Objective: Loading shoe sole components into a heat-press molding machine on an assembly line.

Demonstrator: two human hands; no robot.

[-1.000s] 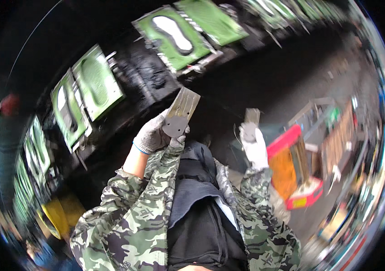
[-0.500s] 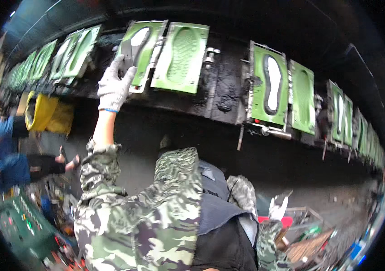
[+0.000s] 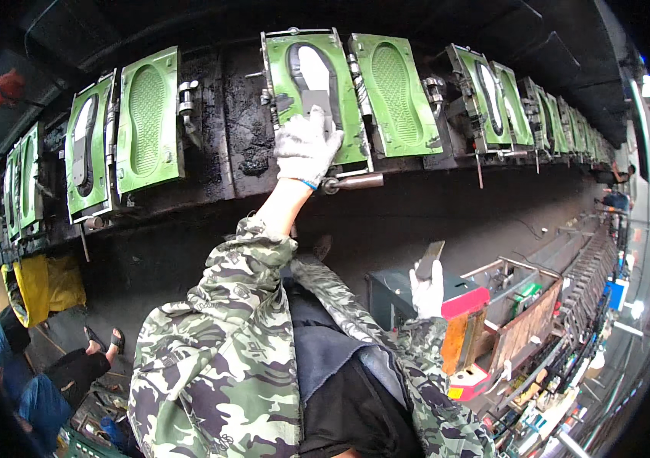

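Observation:
My left hand (image 3: 306,146), in a white knit glove, reaches up to an open green sole mould (image 3: 349,114). Its fingers are on a flat dark grey piece (image 3: 316,101), which lies over the lower part of a black shoe sole with a white centre (image 3: 311,67). The thumb is spread off to the side. Lower right, my gloved right hand (image 3: 427,291) holds up a thin dark grey piece (image 3: 431,256), perhaps several together. Beside the left hand's mould stands its green lid half (image 3: 395,95), with a patterned sole-shaped hollow.
More open green moulds (image 3: 149,122) line the black bench both ways; one at left (image 3: 79,156) bears a similar grey piece. Metal handles (image 3: 359,182) jut from the front edge. A yellow sack (image 3: 31,286) and a person (image 3: 42,389) are lower left; a cart (image 3: 519,320) stands right.
The view has shifted rightward along the bench. My left hand has left the earlier mould, where a grey piece now lies, and is at another. My right hand now shows with a grey piece.

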